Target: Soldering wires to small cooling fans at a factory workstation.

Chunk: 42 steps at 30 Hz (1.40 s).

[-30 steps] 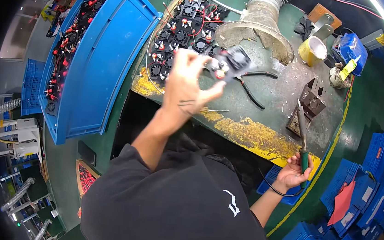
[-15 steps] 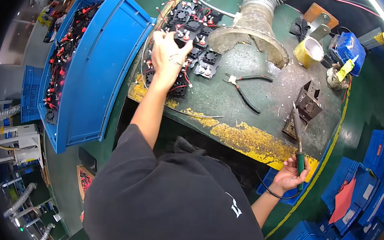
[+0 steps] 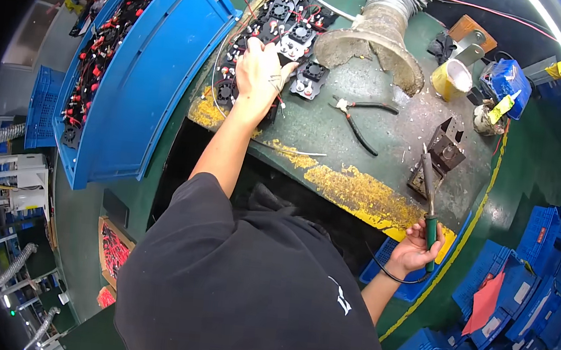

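Note:
Many small black cooling fans (image 3: 279, 11) with red wires lie crowded on the green bench's left side. My left hand (image 3: 259, 82) reaches in among them, its thumb and fingers curled round a dark fan unit (image 3: 285, 59); most of that unit and some fingertips are hidden. Just right of the thumb sits another fan (image 3: 313, 71) with two pale round terminals. Near the bench's right front corner, my right hand (image 3: 415, 249) is closed round the green handle of a soldering iron (image 3: 429, 189). Its metal tip points away from me, beside a dark metal stand (image 3: 446, 147).
Black-handled pliers (image 3: 360, 118) lie mid-bench. Behind them hangs a crusted extraction hood (image 3: 381, 43). A yellow pot (image 3: 450, 79) stands at the back right. Left of the bench is a blue crate (image 3: 148, 74) full of fans; stacked blue crates (image 3: 526, 293) fill the lower right.
The whole view has shifted slightly. My left hand has turned a little over the fans, its thumb now further right. My right hand still holds the soldering iron near the stand.

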Each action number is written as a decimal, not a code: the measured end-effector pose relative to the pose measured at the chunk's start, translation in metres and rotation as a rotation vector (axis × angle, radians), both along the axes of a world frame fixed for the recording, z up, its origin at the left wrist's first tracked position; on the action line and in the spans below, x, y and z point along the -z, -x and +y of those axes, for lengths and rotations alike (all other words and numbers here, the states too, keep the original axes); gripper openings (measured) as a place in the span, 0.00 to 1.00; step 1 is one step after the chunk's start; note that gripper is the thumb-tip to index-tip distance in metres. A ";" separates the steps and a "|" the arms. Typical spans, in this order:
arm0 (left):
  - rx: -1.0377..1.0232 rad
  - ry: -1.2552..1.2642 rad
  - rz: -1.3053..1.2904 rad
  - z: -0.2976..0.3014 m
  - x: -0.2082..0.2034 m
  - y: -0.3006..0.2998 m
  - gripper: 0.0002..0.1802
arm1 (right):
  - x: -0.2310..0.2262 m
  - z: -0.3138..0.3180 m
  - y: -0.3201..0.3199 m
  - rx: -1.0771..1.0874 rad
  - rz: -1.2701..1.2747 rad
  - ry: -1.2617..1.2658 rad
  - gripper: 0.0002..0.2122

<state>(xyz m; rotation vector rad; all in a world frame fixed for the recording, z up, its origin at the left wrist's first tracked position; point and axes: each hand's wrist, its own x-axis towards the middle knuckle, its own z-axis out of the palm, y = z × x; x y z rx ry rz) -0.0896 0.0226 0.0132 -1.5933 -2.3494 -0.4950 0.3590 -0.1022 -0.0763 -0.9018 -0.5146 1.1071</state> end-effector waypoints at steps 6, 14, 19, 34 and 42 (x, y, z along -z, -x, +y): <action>-0.024 -0.159 -0.026 -0.046 -0.031 0.016 0.23 | 0.007 0.003 -0.007 -0.029 0.028 0.004 0.24; 0.084 -0.297 -0.402 -0.103 -0.151 0.087 0.34 | 0.011 0.004 -0.013 -0.043 0.063 -0.026 0.25; -0.085 -0.422 0.133 -0.115 -0.228 0.176 0.26 | 0.013 0.006 -0.013 -0.046 0.059 -0.048 0.25; -0.524 0.133 -0.324 -0.121 -0.166 0.430 0.34 | 0.012 0.009 -0.006 -0.037 0.040 -0.034 0.25; -0.439 -0.288 -0.744 -0.132 -0.175 0.390 0.28 | 0.010 0.010 -0.005 -0.031 0.002 -0.016 0.25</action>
